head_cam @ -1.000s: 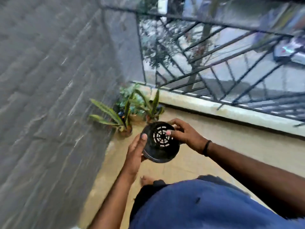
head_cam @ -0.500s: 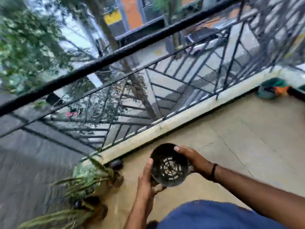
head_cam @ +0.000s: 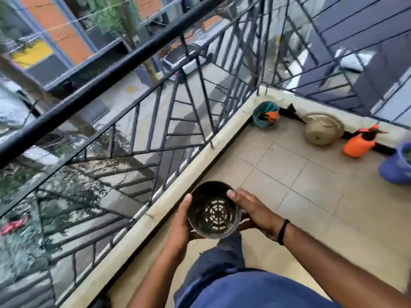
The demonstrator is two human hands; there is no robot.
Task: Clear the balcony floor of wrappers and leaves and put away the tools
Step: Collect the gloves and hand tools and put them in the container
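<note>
Head view looks down on one black plastic pot (head_cam: 213,210), held above the tiled balcony floor (head_cam: 311,196) between two hands. Left hand (head_cam: 182,223) cups the pot's left side: its thumb lies straight along the rim, and its fingers curl underneath, with fingertips showing below the pot's bottom edge. Right hand (head_cam: 253,210) clasps the right side: the thumb tip rests on the rim, the other fingers lie close together along the outer wall, and their tips are hidden behind the pot. One dark band circles the right wrist. Inside the pot, one round slotted drain grid is visible between the two thumbs; nothing else can be made out in it.

Well beyond the right fingers, four things stand along the far edge of the floor: one teal tub (head_cam: 264,117) in the corner, one tan watering can (head_cam: 322,132), one orange spray bottle (head_cam: 360,144) and one blue pot (head_cam: 395,167), cut off by the frame edge. Past the left fingers runs one black metal railing (head_cam: 124,65) on a pale curb. Blue clothing fills the bottom of the view.
</note>
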